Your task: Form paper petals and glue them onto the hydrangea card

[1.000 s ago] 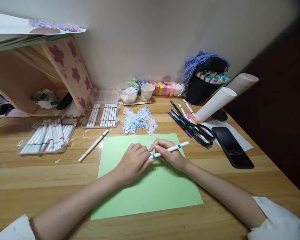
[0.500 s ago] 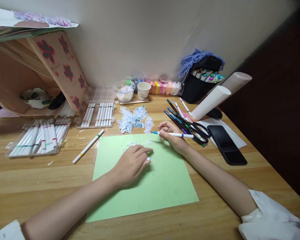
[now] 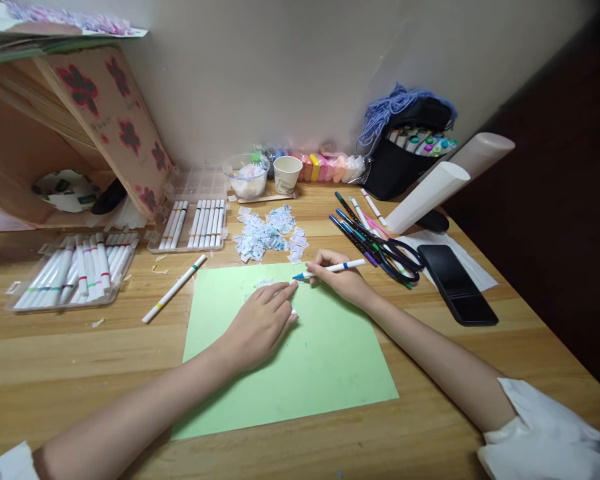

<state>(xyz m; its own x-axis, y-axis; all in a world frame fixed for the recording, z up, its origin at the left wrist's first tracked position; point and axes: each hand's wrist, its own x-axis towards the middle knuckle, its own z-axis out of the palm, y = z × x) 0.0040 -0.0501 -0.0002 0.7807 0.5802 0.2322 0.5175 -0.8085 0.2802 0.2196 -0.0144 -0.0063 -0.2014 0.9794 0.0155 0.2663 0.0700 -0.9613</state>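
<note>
On the light green sheet of paper (image 3: 330, 360) my left hand (image 3: 263, 323) rests palm down, index finger stretched to a small paper scrap near the sheet's top edge. A small white piece (image 3: 294, 312), its kind unclear, shows between that hand's thumb and fingers. My right hand (image 3: 337, 275) is closed around an uncapped white marker (image 3: 347, 265) with a blue band. The marker's blue tip is at the scrap, right beside my left fingertip. More scraps (image 3: 264, 284) lie partly hidden behind my left hand. A pile of pale blue and white paper scraps (image 3: 263, 237) sits beyond the sheet.
At left are a loose white marker (image 3: 174, 290) and two marker cases (image 3: 80, 273) (image 3: 195, 223). A bowl (image 3: 247, 179) and paper cup (image 3: 287, 175) stand behind the pile. To the right lie scissors (image 3: 400, 257), pens, a phone (image 3: 457, 283) and a white tube (image 3: 427, 198).
My right hand has brought the marker left and nearer, so its tip moved from the scrap pile to the scrap on the green sheet. My left index finger has shifted slightly up to that scrap.
</note>
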